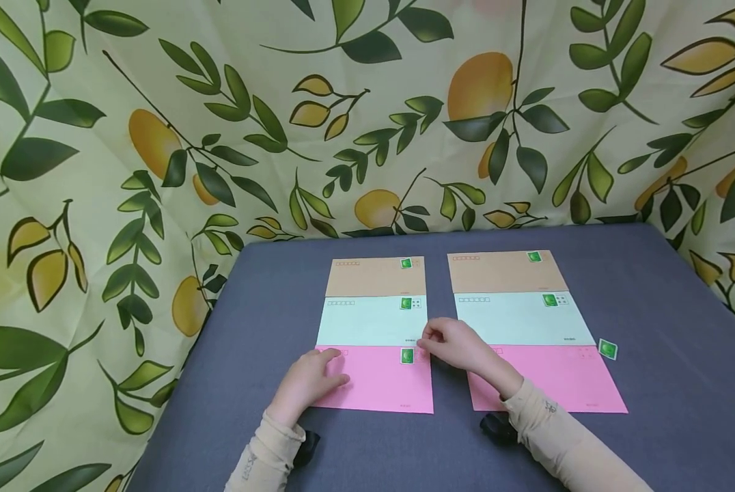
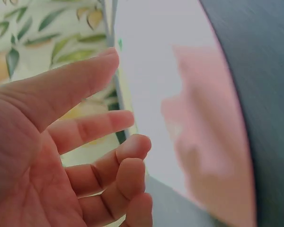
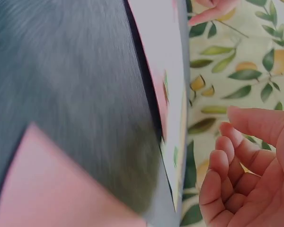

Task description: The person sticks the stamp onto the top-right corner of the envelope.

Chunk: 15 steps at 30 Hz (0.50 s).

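Observation:
My left hand (image 1: 306, 383) has its fingers over the left edge of a pink envelope (image 1: 373, 386), thumb apart from the fingers. A green stamp (image 1: 407, 355) sits at that envelope's upper right. At its upper right edge, beside the stamp, is my right hand (image 1: 456, 345), fingers loosely bent. Nothing shows between the thumb and fingers of the right hand (image 3: 251, 165) in its wrist view. The left hand (image 2: 85, 151) holds nothing either. Whether the fingertips touch the paper is hard to tell.
Above the pink envelope lie a light blue envelope (image 1: 361, 324) and a brown envelope (image 1: 370, 279), both stamped. A second column has brown (image 1: 496, 273), blue (image 1: 509, 321) and pink (image 1: 546, 383) envelopes. Another stamp (image 1: 608, 349) lies by the right pink envelope's edge on the dark cloth (image 1: 669, 424).

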Each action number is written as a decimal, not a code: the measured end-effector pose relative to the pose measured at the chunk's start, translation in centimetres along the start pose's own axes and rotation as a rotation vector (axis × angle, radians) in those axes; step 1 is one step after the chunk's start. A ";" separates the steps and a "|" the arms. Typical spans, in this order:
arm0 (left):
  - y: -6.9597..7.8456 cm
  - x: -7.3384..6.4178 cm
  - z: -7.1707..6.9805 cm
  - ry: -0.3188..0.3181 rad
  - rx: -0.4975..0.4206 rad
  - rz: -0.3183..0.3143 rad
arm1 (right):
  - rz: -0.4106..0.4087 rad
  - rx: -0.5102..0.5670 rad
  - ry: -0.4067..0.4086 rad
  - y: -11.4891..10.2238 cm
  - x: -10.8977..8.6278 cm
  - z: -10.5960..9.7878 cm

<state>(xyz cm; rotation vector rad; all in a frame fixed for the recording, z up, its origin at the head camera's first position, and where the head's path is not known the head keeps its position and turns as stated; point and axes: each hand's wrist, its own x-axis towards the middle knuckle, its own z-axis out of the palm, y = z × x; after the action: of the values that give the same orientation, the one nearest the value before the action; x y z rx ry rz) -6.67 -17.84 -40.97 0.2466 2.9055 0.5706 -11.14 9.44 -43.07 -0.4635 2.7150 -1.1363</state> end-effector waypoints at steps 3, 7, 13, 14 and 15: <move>1.8 0.6 0.1 -0.018 0.012 0.052 | 0.036 -0.002 0.029 0.8 -0.7 -1.5; 4.2 1.6 0.5 -0.038 0.045 0.111 | 0.084 -0.013 0.063 2.2 -1.9 -3.6; 7.5 3.0 1.5 -0.028 0.103 0.219 | 0.149 -0.051 0.145 4.7 -4.2 -6.6; 7.9 3.2 1.7 -0.025 0.112 0.233 | 0.162 -0.055 0.158 5.1 -4.6 -7.1; 8.3 3.3 2.0 -0.020 0.117 0.245 | 0.177 -0.060 0.169 5.4 -4.9 -7.5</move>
<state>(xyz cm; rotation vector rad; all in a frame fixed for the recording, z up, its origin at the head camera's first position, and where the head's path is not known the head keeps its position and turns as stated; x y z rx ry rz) -8.43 -8.91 -39.98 0.6271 2.9121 0.4286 -9.70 19.73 -41.57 -0.1355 2.8719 -1.0950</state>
